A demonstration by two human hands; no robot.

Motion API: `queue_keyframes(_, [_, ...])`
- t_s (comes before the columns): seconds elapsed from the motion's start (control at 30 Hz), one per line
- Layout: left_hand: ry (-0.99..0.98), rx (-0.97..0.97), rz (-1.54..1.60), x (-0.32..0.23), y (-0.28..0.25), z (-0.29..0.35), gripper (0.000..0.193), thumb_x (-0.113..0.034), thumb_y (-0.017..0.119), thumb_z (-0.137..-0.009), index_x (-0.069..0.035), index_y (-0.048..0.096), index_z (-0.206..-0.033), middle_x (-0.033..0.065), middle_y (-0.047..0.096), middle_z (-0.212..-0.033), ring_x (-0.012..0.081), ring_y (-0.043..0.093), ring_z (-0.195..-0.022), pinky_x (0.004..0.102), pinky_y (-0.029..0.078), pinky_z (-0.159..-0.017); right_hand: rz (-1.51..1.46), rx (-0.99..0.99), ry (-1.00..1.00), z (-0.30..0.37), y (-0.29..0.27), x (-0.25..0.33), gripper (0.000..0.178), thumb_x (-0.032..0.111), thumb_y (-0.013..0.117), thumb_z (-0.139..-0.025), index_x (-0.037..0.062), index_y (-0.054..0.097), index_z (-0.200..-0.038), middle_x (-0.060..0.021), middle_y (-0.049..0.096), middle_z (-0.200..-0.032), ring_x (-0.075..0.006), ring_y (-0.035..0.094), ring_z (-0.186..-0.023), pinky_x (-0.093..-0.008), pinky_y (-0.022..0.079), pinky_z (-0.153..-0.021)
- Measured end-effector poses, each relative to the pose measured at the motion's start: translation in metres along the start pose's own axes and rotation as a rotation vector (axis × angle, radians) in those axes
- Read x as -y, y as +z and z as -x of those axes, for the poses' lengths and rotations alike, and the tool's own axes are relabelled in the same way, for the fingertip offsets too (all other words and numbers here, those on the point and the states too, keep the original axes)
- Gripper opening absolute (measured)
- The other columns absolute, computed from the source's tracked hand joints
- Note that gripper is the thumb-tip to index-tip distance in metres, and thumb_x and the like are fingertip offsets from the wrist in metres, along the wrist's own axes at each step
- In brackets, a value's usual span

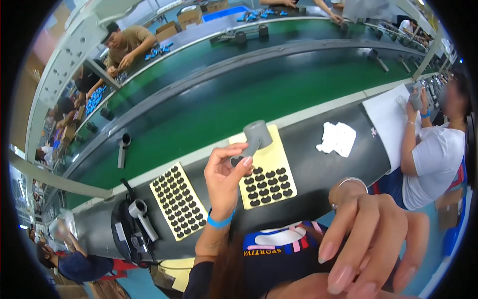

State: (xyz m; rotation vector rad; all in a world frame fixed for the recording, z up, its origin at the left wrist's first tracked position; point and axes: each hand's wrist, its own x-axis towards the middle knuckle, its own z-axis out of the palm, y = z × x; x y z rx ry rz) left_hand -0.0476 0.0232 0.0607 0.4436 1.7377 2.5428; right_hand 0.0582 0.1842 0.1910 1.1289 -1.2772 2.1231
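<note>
My left hand (225, 172), with a blue band at the wrist, is closed on a grey hair-dryer-shaped housing (258, 135). Its round barrel points up and away, and its handle end lies between my thumb and fingers. Under it on the dark table is a yellow sheet (275, 149) carrying rows of small black stickers (267, 187). My right hand (376, 244) hangs large and near at the lower right, fingers apart and loosely bent, with nothing seen in it. A second yellow sheet of black stickers (179, 202) lies left of my left hand.
A similar grey housing (143, 219) rests by a black object at the table's left. Crumpled white paper (337, 139) lies to the right. Beyond the table runs a green conveyor belt (209, 119) with another housing (122, 149). A co-worker in white (438, 149) sits at right.
</note>
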Motion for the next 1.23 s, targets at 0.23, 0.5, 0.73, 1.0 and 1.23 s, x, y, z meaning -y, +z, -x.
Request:
queue_keyframes(0.23, [0.055,0.151,0.063,-0.010,0.013,-0.007,0.037,0.015,0.069,-0.073,0.002,0.055,-0.105,0.0185,0.053,-0.119,0.0177,0.059,-0.101,0.0247,0.058,-0.075,0.224,0.166,0.131,0.019,-0.054,-0.026,0.031,0.009,0.067,-0.079,0.0046,0.050,-0.105,-0.0121,0.062,-0.099,-0.0266,0.059,-0.094,-0.0365,0.047,-0.080])
queue_keyframes(0.5, [0.052,0.129,0.004,0.003,0.000,0.007,0.038,0.014,0.070,-0.072,0.001,0.056,-0.105,0.0129,0.057,-0.114,0.0077,0.061,-0.083,0.0177,0.055,-0.064,0.766,0.160,0.474,0.065,-0.080,-0.134,0.049,-0.001,0.061,-0.073,0.0032,0.054,-0.121,-0.0133,0.058,-0.125,-0.0272,0.053,-0.120,-0.0387,0.039,-0.101])
queue_keyframes(0.73, [0.035,0.204,-0.083,0.008,-0.001,0.008,0.037,0.007,0.073,-0.073,0.000,0.056,-0.105,0.0107,0.059,-0.115,0.0054,0.059,-0.072,0.0189,0.053,-0.062,0.980,0.152,0.328,0.078,-0.083,-0.154,0.042,-0.004,0.066,-0.067,0.0010,0.060,-0.108,-0.0117,0.065,-0.108,-0.0310,0.060,-0.101,-0.0388,0.043,-0.094])
queue_keyframes(1.0, [-0.136,0.185,0.052,0.007,0.005,0.012,0.025,0.008,0.063,-0.082,0.002,0.049,-0.103,0.0213,0.060,-0.111,0.0136,0.062,-0.056,0.0207,0.052,-0.045,0.951,0.160,0.275,0.086,-0.088,-0.160,0.039,-0.004,0.068,-0.070,0.0038,0.062,-0.107,-0.0085,0.067,-0.107,-0.0274,0.063,-0.095,-0.0419,0.043,-0.095])
queue_keyframes(1.23, [-0.066,0.189,0.101,0.018,0.010,0.017,0.028,0.006,0.062,-0.083,0.001,0.046,-0.105,0.0242,0.059,-0.110,0.0165,0.060,-0.047,0.0218,0.049,-0.038,0.931,0.182,0.308,0.091,-0.089,-0.159,0.038,-0.002,0.069,-0.071,0.0053,0.062,-0.108,-0.0086,0.067,-0.107,-0.0269,0.063,-0.097,-0.0420,0.041,-0.098])
